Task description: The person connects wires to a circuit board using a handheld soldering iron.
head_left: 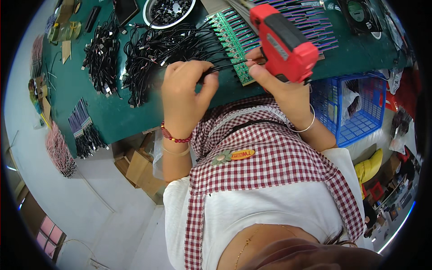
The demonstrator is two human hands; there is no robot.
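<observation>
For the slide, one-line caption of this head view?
Left hand pinches black cables at a green circuit-board strip while right hand holds a red tool.

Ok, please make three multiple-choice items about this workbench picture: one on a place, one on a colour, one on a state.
1. Where is the white bowl?
A. at the far edge of the green table
B. inside the blue basket
C. on the floor

2. What colour is the tool in the right hand?
A. yellow
B. red
C. black

3. What is the left hand doing?
A. lying open and flat on the table
B. pinching black cables that run to the green board strip
C. holding the bowl

Answers:
1 A: the bowl stands at the top of the picture, on the table beyond the cable bundles.
2 B: the tool's body is red with a dark panel.
3 B: the fingers are closed on the cables beside the board strip.
</observation>
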